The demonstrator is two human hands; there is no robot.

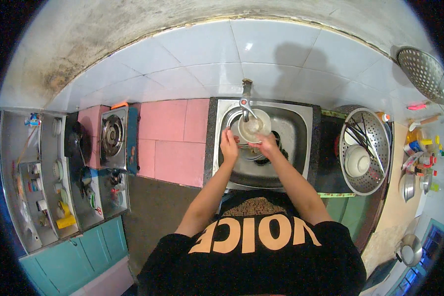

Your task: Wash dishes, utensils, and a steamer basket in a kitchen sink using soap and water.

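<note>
My right hand (265,145) grips the near rim of a white bowl (267,127), which I hold beneath the faucet (245,104) with water in it. At the bowl's left side my left hand (229,144) is raised with fingers extended and nothing visible in it; whether it touches the bowl cannot be told. Underneath, in the stainless steel sink (294,148), lie a round metal vessel and dark items, partly hidden by the bowl and my hands.
Right of the sink, a large perforated metal colander (380,140) holds white bowls (358,161) and chopsticks (359,135). A gas stove (114,137) stands left on the pink tiled counter (177,155). Bottles (427,161) stand at the far right.
</note>
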